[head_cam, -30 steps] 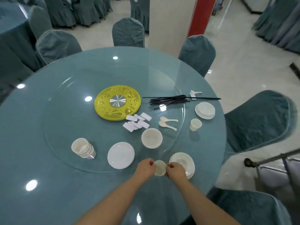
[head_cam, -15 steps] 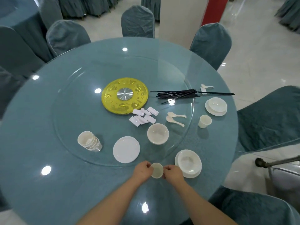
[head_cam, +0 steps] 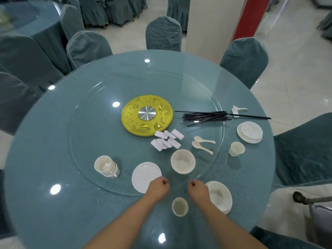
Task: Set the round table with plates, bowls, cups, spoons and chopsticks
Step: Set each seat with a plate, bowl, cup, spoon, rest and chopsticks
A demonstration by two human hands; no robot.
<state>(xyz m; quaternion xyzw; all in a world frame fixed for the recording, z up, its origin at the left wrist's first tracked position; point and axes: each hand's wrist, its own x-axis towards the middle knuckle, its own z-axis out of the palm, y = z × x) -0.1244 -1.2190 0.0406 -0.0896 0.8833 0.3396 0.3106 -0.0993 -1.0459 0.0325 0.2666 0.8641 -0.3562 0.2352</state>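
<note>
A small white cup (head_cam: 179,206) stands upright on the round teal table (head_cam: 45,144) near its front edge, between my forearms. Just beyond it, my left hand (head_cam: 159,188) and my right hand (head_cam: 197,190) hover with fingers curled, holding nothing. My left hand overlaps the near edge of a white plate (head_cam: 144,174). My right hand is beside a bowl on a plate (head_cam: 221,196). A single bowl (head_cam: 182,161), a stack of cups (head_cam: 106,166), two spoons (head_cam: 203,144) and black chopsticks (head_cam: 204,116) lie on the glass turntable.
Several white chopstick rests (head_cam: 167,140) lie by the yellow turntable hub (head_cam: 147,115). At the right edge are a bowl on a plate (head_cam: 249,132), a cup (head_cam: 236,149), a spoon on a rest (head_cam: 239,109) and a chopstick pair (head_cam: 251,116). Covered chairs (head_cam: 162,34) ring the table.
Both hands held the small cup between them; they have let it go on the table and moved forward past it, apart from each other.
</note>
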